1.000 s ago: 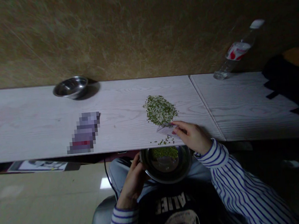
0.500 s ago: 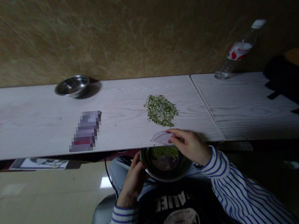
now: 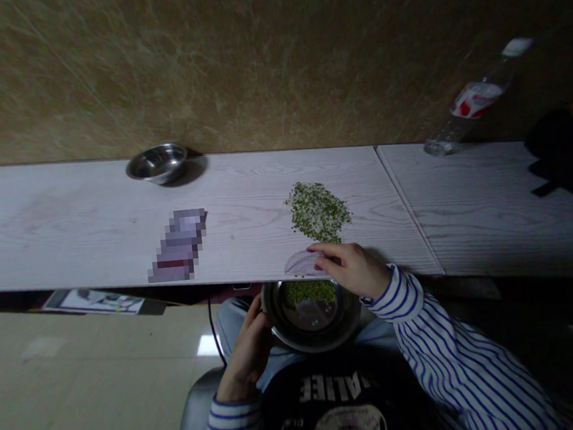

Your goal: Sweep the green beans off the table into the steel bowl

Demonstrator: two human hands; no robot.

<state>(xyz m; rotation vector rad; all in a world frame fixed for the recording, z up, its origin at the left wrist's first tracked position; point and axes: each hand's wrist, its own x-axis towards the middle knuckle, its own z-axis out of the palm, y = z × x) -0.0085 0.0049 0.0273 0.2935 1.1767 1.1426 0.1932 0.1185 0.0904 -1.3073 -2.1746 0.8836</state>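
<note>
Green beans [image 3: 319, 211]: spread in a patch on the tabletop, with more in the big bowl.
Tabletop [image 3: 246, 212]: pale, with wood lines and a seam on the right.
Wall [image 3: 213, 67]: brown and swirly, behind the tabletop.
Floor [image 3: 105, 385]: light and shiny, down on the left.
Big bowl [image 3: 310, 343]: metal, just below the tabletop's front edge, with green beans inside.
Small bowl [image 3: 159, 164]: metal, near the wall; I can't see any beans in it.
Bottle [image 3: 477, 99]: clear, white cap, red and white label, on the right.
Blurry flat thing [image 3: 179, 244]: on the tabletop, left of the beans.
Left hand [image 3: 248, 349]: its grip holds the big bowl's side.
Right hand [image 3: 356, 269]: its narrow grip pinches a thin see-through piece [image 3: 300, 262] by the front edge.
</note>
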